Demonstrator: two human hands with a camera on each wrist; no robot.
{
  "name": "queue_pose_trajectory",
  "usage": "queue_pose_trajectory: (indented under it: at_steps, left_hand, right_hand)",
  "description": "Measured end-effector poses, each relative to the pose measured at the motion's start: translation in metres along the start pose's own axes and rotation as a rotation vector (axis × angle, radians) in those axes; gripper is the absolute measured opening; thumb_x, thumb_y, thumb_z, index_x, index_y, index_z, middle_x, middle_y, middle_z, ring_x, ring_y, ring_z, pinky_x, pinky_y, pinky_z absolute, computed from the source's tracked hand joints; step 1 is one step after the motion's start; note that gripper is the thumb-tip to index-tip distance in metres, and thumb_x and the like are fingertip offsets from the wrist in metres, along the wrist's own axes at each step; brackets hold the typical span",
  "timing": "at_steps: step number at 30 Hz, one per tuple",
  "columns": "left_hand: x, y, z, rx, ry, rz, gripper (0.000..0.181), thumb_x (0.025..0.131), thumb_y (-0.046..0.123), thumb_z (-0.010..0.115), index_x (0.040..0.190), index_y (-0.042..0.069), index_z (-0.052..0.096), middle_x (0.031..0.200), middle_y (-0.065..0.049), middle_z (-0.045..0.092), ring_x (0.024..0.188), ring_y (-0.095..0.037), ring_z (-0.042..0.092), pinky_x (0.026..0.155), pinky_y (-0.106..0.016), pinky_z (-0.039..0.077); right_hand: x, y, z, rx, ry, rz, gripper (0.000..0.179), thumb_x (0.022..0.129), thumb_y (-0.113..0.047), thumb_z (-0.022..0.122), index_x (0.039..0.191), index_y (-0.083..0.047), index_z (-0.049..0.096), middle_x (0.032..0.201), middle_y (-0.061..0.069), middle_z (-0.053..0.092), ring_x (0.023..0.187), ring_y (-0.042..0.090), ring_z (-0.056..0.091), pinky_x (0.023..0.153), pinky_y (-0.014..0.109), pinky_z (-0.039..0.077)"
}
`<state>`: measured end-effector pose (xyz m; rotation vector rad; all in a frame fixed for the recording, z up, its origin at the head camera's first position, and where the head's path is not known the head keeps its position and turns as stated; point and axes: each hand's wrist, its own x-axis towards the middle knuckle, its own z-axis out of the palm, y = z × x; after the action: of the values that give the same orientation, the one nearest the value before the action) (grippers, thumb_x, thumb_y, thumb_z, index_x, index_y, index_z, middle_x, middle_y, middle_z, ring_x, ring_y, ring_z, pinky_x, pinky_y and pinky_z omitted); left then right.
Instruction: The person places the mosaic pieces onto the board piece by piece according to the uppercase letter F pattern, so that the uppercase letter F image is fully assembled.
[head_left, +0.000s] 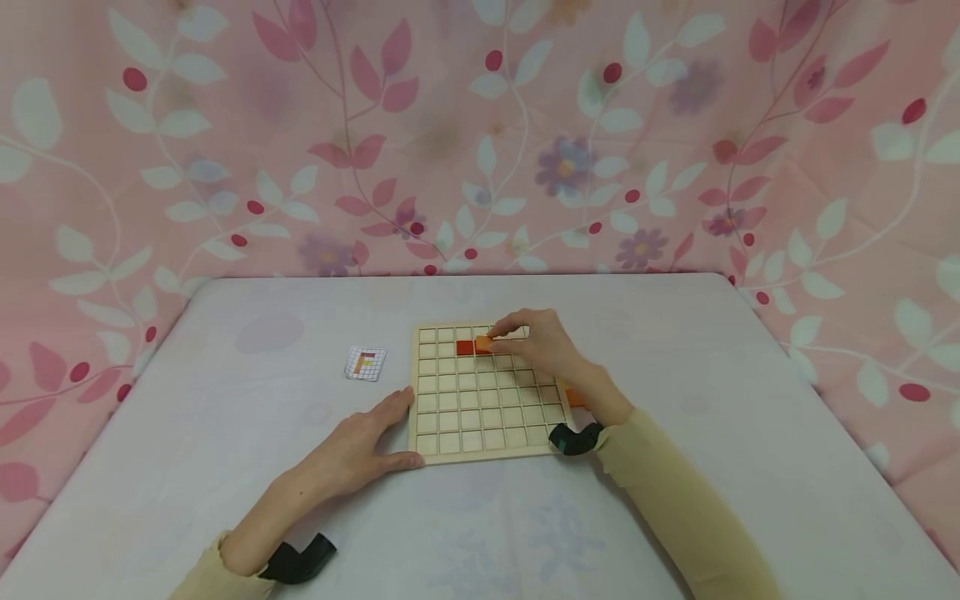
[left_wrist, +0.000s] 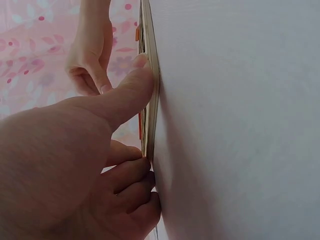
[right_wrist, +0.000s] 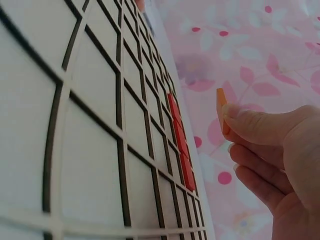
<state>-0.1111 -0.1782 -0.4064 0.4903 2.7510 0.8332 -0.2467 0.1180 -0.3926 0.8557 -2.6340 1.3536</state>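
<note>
Orange tile (right_wrist: 221, 110) is pinched by the right grip (head_left: 546, 343), grid board (head_left: 480, 421) below it; the left grip (head_left: 360, 437), spread, braces a board corner, presumably against slipping.

Orange tile (head_left: 483, 344): flat, thin, pinched between thumb and fingers of the right hand (head_left: 546, 343), held just clear above the far part of the board. Pale wood grid board (head_left: 471, 419) lies flat, left hand (head_left: 352, 452) touching its left edge and near-left corner. Red tiles (right_wrist: 181, 135) sit in adjoining cells in one row, partly blocked in head view.
</note>
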Motion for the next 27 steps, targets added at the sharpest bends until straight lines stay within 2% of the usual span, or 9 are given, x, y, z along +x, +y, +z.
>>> queue_pose_trajectory:
  at_steps: [5,11,16,20,27]
  left_hand:
    - [0.001,0.0,0.0,0.001,-0.003,0.004,0.099,0.083,0.05,0.077,0.158,0.01,0.028,0.162,-0.011,0.031,0.149,-0.033,0.031,0.116,-0.055,0.033]
    - [0.0,0.0,-0.002,0.002,-0.002,0.005,0.099,0.083,0.051,0.077,0.158,0.009,0.028,0.162,-0.011,0.032,0.149,-0.034,0.031,0.116,-0.056,0.033]
    - [-0.001,0.0,-0.002,0.0,-0.003,0.006,0.098,0.083,0.051,0.076,0.158,0.01,0.028,0.162,-0.01,0.031,0.149,-0.033,0.03,0.116,-0.056,0.032]
    - [-0.001,-0.001,-0.001,-0.004,-0.005,0.002,0.098,0.084,0.051,0.076,0.158,0.01,0.028,0.162,-0.01,0.031,0.149,-0.033,0.03,0.116,-0.056,0.032]
    - [-0.001,0.0,-0.001,-0.007,-0.007,-0.003,0.098,0.084,0.051,0.076,0.159,0.01,0.028,0.162,-0.01,0.031,0.149,-0.033,0.03,0.116,-0.056,0.032]
  right_hand:
    - [0.005,-0.004,0.015,-0.036,-0.025,-0.023,0.017,0.082,-0.018,0.083,0.096,-0.01,0.079,0.096,0.002,0.077,0.095,0.022,0.069,0.086,0.045,0.055]
    - [0.007,-0.003,0.027,-0.07,-0.047,-0.005,0.017,0.081,-0.021,0.084,0.096,-0.013,0.079,0.094,-0.002,0.077,0.096,0.018,0.068,0.09,0.043,0.053]
    - [0.005,-0.001,0.033,-0.092,-0.037,0.004,0.017,0.081,-0.022,0.085,0.095,-0.015,0.079,0.094,-0.004,0.076,0.094,0.016,0.066,0.088,0.04,0.052]
    - [0.003,0.003,0.035,-0.073,-0.043,0.03,0.016,0.082,-0.024,0.084,0.096,-0.017,0.079,0.096,-0.006,0.075,0.096,0.013,0.065,0.092,0.036,0.051]
    - [0.002,0.012,0.039,-0.062,-0.043,-0.005,0.015,0.083,-0.024,0.083,0.096,-0.019,0.079,0.097,-0.009,0.074,0.098,0.01,0.066,0.095,0.033,0.052]
